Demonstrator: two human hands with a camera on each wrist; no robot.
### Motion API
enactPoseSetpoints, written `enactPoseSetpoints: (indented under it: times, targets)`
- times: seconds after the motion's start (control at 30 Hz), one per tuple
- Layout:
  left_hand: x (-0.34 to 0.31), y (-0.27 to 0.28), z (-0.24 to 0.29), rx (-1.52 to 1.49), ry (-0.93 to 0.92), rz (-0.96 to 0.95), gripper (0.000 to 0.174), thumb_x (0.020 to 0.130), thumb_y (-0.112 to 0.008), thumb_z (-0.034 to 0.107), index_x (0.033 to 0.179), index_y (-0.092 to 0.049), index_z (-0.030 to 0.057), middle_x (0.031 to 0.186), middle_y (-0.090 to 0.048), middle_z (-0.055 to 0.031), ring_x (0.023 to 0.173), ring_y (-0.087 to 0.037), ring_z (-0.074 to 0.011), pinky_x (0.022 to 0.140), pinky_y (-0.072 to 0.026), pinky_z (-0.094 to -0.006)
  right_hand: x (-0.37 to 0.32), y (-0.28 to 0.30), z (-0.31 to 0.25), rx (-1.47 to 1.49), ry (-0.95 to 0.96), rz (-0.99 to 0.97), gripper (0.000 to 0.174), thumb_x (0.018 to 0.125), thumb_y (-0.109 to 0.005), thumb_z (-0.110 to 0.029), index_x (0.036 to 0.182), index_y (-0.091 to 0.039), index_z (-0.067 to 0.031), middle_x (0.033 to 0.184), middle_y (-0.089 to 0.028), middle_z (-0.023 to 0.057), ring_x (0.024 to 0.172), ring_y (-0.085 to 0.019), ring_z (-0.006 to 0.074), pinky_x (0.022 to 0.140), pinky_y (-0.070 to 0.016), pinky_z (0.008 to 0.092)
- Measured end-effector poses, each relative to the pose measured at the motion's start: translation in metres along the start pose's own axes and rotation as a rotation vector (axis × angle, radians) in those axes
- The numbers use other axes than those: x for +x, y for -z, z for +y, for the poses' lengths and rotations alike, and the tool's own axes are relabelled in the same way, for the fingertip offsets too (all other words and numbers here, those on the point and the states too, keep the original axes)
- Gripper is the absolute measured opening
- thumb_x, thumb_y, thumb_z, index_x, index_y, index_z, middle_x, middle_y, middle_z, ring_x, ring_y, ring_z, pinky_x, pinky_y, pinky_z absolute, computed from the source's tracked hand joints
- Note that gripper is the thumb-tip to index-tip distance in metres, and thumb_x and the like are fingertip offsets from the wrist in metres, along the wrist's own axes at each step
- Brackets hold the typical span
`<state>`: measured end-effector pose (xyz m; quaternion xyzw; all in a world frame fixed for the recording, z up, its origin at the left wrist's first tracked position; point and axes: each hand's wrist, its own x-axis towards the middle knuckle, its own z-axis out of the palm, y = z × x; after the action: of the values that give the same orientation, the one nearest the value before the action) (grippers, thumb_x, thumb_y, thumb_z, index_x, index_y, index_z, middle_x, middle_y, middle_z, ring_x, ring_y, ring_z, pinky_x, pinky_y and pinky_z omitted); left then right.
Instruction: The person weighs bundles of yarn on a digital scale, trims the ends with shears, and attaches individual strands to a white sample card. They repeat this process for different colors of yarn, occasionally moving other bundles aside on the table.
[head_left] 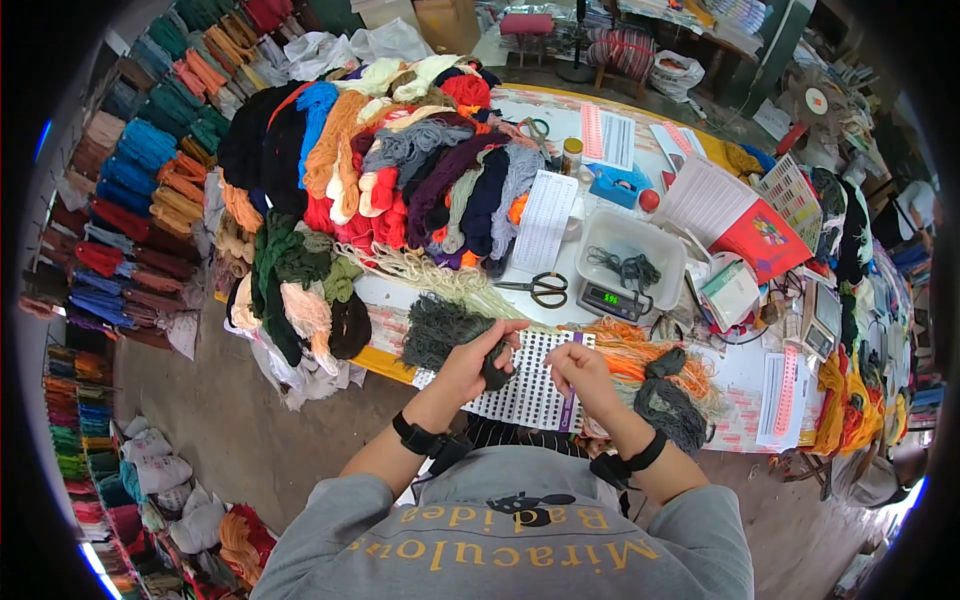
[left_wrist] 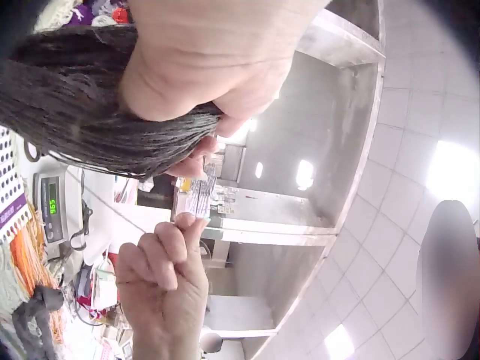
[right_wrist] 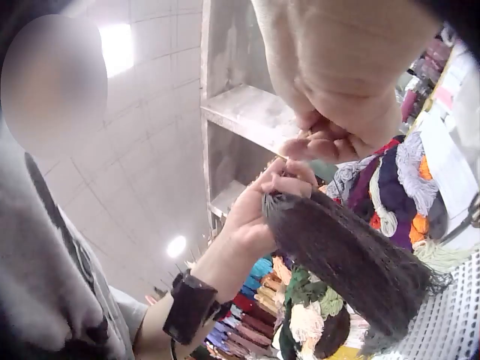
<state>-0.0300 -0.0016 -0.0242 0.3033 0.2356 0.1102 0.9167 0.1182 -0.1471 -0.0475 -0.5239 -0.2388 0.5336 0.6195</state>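
In the head view my left hand grips a dark grey yarn hank by its gathered end. The rest of the hank hangs away from the hand, as the right wrist view shows with the hank. My right hand is close to its right, fingers curled, thumb and index fingertip together. In the left wrist view those fingertips pinch fine yarn strands just below the left fingers. Under both hands lies a white card with rows of dark holes and a purple edge.
Orange yarn and another dark grey hank lie right of the card. Scissors, a digital scale and a plastic tub sit beyond. Many coloured hanks are heaped at the back left.
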Motion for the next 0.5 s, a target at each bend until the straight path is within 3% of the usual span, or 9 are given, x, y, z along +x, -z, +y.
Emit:
enactPoseSetpoints:
  times: [0.07, 0.1, 0.17, 0.2, 0.27, 0.33, 0.4, 0.43, 0.5]
  targets:
    - [-0.001, -0.005, 0.007, 0.118, -0.015, 0.103, 0.041, 0.096, -0.040, 0.032, 0.112, -0.055, -0.0019, 0.078, -0.051, -0.0009, 0.058, -0.042, -0.0050, 0.056, -0.0389, -0.0206, -0.003, 0.000, -0.012, -0.422, -0.203, -0.183, 0.025, 0.091, -0.050, -0.025, 0.090, -0.061, -0.0027, 0.067, -0.063, 0.0078, 0.060, -0.062, 0.0175, 0.050, -0.0452, 0.0309]
    - [0.000, 0.001, 0.008, 0.118, -0.013, 0.105, 0.041, 0.096, -0.040, 0.032, 0.112, -0.055, -0.0019, 0.078, -0.051, -0.0009, 0.058, -0.042, -0.0050, 0.056, -0.0389, -0.0206, -0.002, 0.006, -0.008, -0.421, -0.205, -0.183, 0.025, 0.091, -0.050, -0.025, 0.090, -0.061, -0.0027, 0.067, -0.063, 0.0078, 0.060, -0.062, 0.0175, 0.050, -0.0452, 0.0309]
    - [-0.001, 0.017, 0.016, 0.632, 0.133, 0.140, 0.042, 0.096, -0.040, 0.034, 0.102, -0.060, -0.0027, 0.070, -0.051, 0.0000, 0.050, -0.040, -0.0051, 0.047, -0.0348, -0.0194, 0.005, 0.028, 0.015, -0.938, 0.132, -0.042, 0.025, 0.088, -0.051, -0.027, 0.093, -0.063, -0.0058, 0.069, -0.063, 0.0135, 0.065, -0.062, 0.0288, 0.057, -0.0469, 0.0402]
    - [-0.004, 0.018, 0.023, 0.632, 0.134, 0.140, 0.042, 0.096, -0.040, 0.034, 0.102, -0.060, -0.0027, 0.070, -0.051, 0.0000, 0.050, -0.040, -0.0051, 0.047, -0.0348, -0.0194, 0.014, 0.049, 0.027, -1.073, 0.132, 0.086, 0.025, 0.087, -0.050, -0.027, 0.095, -0.063, -0.0070, 0.073, -0.063, 0.0156, 0.068, -0.061, 0.0327, 0.061, -0.0472, 0.0422]
    - [-0.012, 0.018, 0.037, 0.684, 0.383, 0.148, 0.044, 0.095, -0.042, 0.036, 0.094, -0.062, -0.0034, 0.062, -0.048, 0.0004, 0.044, -0.036, -0.0050, 0.042, -0.0309, -0.0189, 0.039, 0.112, 0.058, -1.207, 0.161, 0.304, 0.025, 0.087, -0.049, -0.027, 0.097, -0.063, -0.0080, 0.080, -0.063, 0.0179, 0.075, -0.060, 0.0359, 0.068, -0.0477, 0.0438]
    - [-0.021, 0.032, 0.046, 0.632, 0.382, 0.189, 0.049, 0.094, -0.042, 0.040, 0.095, -0.062, -0.0044, 0.062, -0.050, -0.0013, 0.043, -0.035, -0.0048, 0.041, -0.0300, -0.0187, 0.055, 0.175, 0.084, -1.197, 0.092, 0.498, 0.026, 0.085, -0.051, -0.024, 0.101, -0.061, -0.0066, 0.087, -0.063, 0.0188, 0.082, -0.061, 0.0358, 0.072, -0.0476, 0.0434]
    - [-0.030, 0.048, 0.056, 0.172, 0.265, 0.113, 0.053, 0.094, -0.038, 0.043, 0.097, -0.060, -0.0055, 0.066, -0.052, -0.0036, 0.042, -0.033, -0.0047, 0.041, -0.0289, -0.0185, 0.058, 0.203, 0.086, -1.183, -0.010, 0.600, 0.028, 0.083, -0.053, -0.022, 0.104, -0.060, -0.0056, 0.091, -0.063, 0.0195, 0.084, -0.061, 0.0364, 0.074, -0.0474, 0.0434]
    - [-0.032, 0.052, 0.060, 0.013, 0.160, -0.101, 0.055, 0.095, -0.035, 0.045, 0.116, -0.051, -0.0031, 0.077, -0.056, -0.0085, 0.047, -0.038, -0.0072, 0.041, -0.0322, -0.0184, 0.060, 0.210, 0.085, -1.244, -0.094, 0.639, 0.030, 0.083, -0.053, -0.022, 0.107, -0.058, -0.0060, 0.093, -0.063, 0.0203, 0.086, -0.060, 0.0373, 0.075, -0.0471, 0.0444]
    - [-0.042, 0.052, 0.061, -0.138, 0.084, -0.107, 0.054, 0.095, -0.034, 0.045, 0.126, -0.042, 0.0006, 0.087, -0.056, -0.0118, 0.053, -0.042, -0.0097, 0.043, -0.0357, -0.0190, 0.064, 0.220, 0.085, -1.303, -0.179, 0.675, 0.033, 0.082, -0.054, -0.023, 0.110, -0.056, -0.0064, 0.094, -0.062, 0.0211, 0.087, -0.059, 0.0383, 0.075, -0.0469, 0.0453]
